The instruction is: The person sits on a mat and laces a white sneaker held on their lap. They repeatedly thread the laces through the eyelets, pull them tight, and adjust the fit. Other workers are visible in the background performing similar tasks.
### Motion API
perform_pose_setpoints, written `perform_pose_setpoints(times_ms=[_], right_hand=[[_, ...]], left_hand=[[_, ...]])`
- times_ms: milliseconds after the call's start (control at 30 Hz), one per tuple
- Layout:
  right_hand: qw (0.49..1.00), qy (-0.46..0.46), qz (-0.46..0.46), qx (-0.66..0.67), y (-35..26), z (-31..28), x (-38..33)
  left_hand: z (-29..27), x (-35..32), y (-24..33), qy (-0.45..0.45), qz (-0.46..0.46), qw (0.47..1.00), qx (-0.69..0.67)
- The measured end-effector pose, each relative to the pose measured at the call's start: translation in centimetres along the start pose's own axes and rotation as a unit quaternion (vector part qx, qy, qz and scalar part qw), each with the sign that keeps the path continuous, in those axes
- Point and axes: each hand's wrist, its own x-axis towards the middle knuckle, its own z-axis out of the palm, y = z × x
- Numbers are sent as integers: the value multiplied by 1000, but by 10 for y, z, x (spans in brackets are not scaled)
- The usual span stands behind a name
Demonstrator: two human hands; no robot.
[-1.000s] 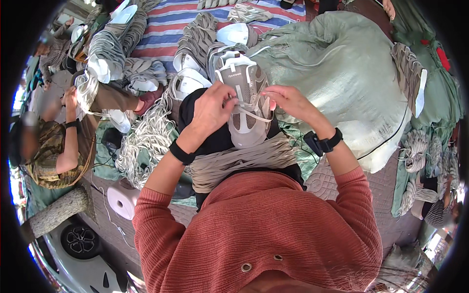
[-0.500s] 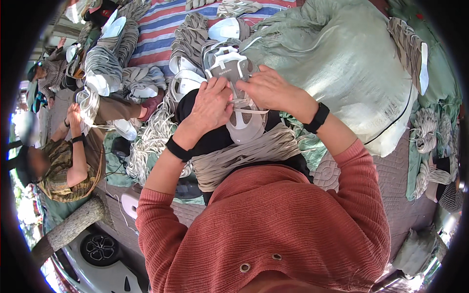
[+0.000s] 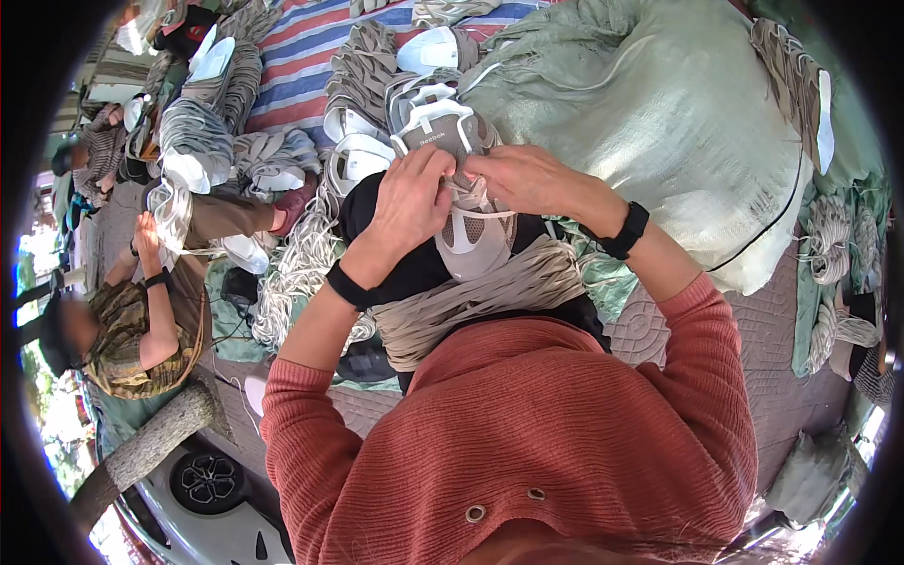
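A beige and white shoe upper (image 3: 473, 247) lies over my lap, its mesh toe toward me and its tongue away from me. A pale shoelace (image 3: 471, 196) crosses its front between my hands. My left hand (image 3: 411, 196) is closed at the left side of the lacing, fingers bent and pressed together. From the right, my right hand (image 3: 532, 179) pinches at the lace by the other edge. The fingertips partly cover the eyelets. A thick bundle of beige shoelaces (image 3: 480, 299) lies across my lap, nearer my body than the upper.
Stacked shoe uppers (image 3: 363, 75) stand ahead on a striped sheet (image 3: 297, 71). A large pale green sack (image 3: 650, 122) fills the right front. Loose white laces (image 3: 294, 292) hang at my left. A co-worker (image 3: 132, 320) sits further left, beside a tree trunk (image 3: 155, 443).
My hands have shifted slightly, the right one drawn in toward the lacing with its fingers closer to the left hand. The shoe upper stays in nearly the same place.
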Motion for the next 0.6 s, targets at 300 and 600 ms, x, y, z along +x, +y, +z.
perform_pose_setpoints(times_ms=[300,600], right_hand=[[1000,19,-3,-17,2,8,0],[1000,-15,3,-10,1,8,-1]], left_hand=[[7,-7,8,-13,7,1000,-21],[2,9,-5,-204,-222,922,-244]])
